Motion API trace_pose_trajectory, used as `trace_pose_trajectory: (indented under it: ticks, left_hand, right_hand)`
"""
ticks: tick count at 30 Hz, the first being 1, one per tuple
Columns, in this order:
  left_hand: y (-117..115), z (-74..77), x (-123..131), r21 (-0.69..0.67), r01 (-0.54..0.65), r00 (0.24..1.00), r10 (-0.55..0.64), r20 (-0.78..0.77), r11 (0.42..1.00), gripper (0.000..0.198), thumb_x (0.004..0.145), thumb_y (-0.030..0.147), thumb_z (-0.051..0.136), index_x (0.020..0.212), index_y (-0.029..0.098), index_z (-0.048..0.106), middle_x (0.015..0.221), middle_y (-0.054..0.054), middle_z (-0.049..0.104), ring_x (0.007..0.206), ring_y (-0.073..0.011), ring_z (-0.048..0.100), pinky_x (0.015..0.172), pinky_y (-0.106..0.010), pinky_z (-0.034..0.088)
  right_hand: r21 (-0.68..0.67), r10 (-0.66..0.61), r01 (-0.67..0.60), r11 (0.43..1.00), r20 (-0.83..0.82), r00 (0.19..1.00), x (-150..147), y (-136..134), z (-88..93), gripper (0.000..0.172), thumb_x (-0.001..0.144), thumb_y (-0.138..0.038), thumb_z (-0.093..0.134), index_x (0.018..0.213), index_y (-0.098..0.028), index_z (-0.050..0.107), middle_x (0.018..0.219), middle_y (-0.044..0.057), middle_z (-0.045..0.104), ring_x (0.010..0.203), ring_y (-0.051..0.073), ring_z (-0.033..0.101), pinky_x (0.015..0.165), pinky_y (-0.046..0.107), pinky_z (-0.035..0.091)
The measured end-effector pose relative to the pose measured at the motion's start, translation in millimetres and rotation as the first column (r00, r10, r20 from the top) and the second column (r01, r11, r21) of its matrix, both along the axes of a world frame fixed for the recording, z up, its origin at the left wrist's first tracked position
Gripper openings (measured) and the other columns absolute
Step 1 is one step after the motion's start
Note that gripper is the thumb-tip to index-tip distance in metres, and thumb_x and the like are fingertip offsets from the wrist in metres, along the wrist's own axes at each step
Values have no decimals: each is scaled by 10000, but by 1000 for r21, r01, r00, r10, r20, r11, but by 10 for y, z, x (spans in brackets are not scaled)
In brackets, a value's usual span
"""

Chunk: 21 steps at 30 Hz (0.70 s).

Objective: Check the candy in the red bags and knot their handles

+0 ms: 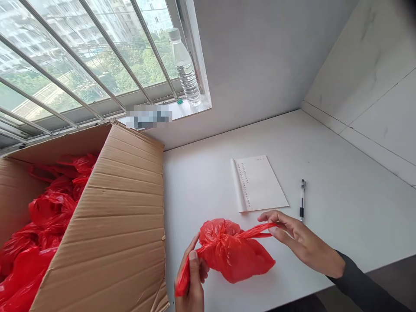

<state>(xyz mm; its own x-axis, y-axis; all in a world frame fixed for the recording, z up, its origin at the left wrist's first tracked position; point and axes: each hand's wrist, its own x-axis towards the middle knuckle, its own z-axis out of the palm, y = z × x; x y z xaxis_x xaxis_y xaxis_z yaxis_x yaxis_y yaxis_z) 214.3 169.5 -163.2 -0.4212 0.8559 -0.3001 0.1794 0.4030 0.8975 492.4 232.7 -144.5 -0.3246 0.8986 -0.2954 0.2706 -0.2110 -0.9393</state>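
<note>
Red bags [53,208] were heaped inside an open box [117,216] at the far left, below a barred window [81,56]. On the sill [182,113] lay something blurred out, then a small green thing [180,102], and next to that stood a capped bottle [186,69], partly filled with clear liquid. Just beside the box, the left hand [194,277] gripped one gathered end of a red bag [243,255] between thumb and fingers. The bag sat near the front edge of the white worktop [198,186], bunched at a knot in its middle. Behind it lay an open notebook [263,184] with writing along its left side. The right hand [299,242] pinched the bag's other end, drawn out in strands, and a pen [302,199] lay just beyond that hand, near a dark sleeve [357,279]
</note>
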Motion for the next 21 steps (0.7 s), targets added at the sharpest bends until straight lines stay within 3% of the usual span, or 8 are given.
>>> trace_pose_trajectory:
  ticks: [3, 5, 7, 9, 13, 15, 18, 21]
  left_hand:
    - [45, 39, 125, 13, -61, 998, 60, 26, 998, 568, 934, 594, 523, 1382, 249, 578, 762, 7, 597, 729, -182, 567, 775, -320, 493]
    - [85, 12, 237, 83, -88, 994, 93, -63, 993, 495, 957, 568, 498, 1313, 252, 634, 1070, -55, 629, 1044, -221, 605, 950, -355, 483]
    - [124, -79, 348, 162, -94, 986, 115, -123, 982, 478, 996, 541, 422, 1330, 261, 618, 1396, -82, 494, 1349, -251, 454, 1094, -402, 417]
    - [153, -230, 436, 188, -47, 987, 74, -139, 981, 490, 1029, 494, 354, 1435, 272, 518, 1562, -74, 353, 1469, -239, 318, 1190, -440, 318]
    - [139, -591, 515, 213, 69, 966, -12, -259, 975, 502, 1057, 372, 292, 1540, 265, 375, 1649, -47, 299, 1545, -224, 159, 1261, -494, 160]
    - [105, -727, 517, 232, 114, 927, -20, -376, 966, 505, 1054, 299, 276, 1546, 248, 375, 1645, -44, 322, 1541, -227, 189, 1272, -506, 117]
    - [68, -839, 501, 205, 146, 868, -25, -497, 968, 531, 1021, 215, 277, 1538, 231, 399, 1621, -45, 366, 1511, -239, 290, 1277, -495, 136]
    - [71, -873, 479, 117, 190, 853, -105, -511, 975, 609, 945, 190, 395, 1552, 228, 362, 1614, -41, 364, 1510, -271, 289, 1274, -518, 148]
  right_hand:
    - [38, 59, -57, 998, -33, 998, -194, -47, 13, 185, 974, -439, 547, 998, -256, 535, 1435, 76, 514, 1274, 245, 561, 1039, 423, 501]
    - [142, 79, -78, 987, -7, 997, -383, -79, -46, 186, 962, -439, 573, 973, -259, 526, 1430, 79, 514, 1366, 255, 483, 1072, 430, 488]
    - [291, 83, -99, 952, 67, 994, -599, -126, -181, 178, 982, -432, 545, 962, -255, 539, 1429, 86, 525, 1445, 255, 385, 1141, 450, 428]
    - [421, 73, -131, 898, 153, 986, -800, -190, -381, 171, 1013, -401, 490, 1001, -249, 565, 1493, 92, 488, 1474, 259, 345, 1164, 466, 409]
    - [616, 29, -190, 765, 261, 965, -1016, -356, -839, 189, 1022, -358, 462, 1034, -244, 612, 1544, 79, 465, 1453, 290, 391, 1106, 469, 492]
    - [680, -49, -153, 717, 268, 962, -1037, -434, -1045, 230, 1030, -368, 429, 1021, -250, 626, 1553, 63, 457, 1450, 303, 394, 1093, 496, 502]
    - [716, -150, -94, 691, 269, 951, -1044, -502, -1303, 309, 1035, -420, 387, 940, -253, 628, 1526, 66, 490, 1432, 326, 418, 1072, 544, 506]
    - [725, -182, -80, 684, 276, 944, -1079, -510, -1484, 362, 1028, -472, 373, 874, -246, 609, 1465, 102, 548, 1366, 338, 501, 1063, 562, 507]
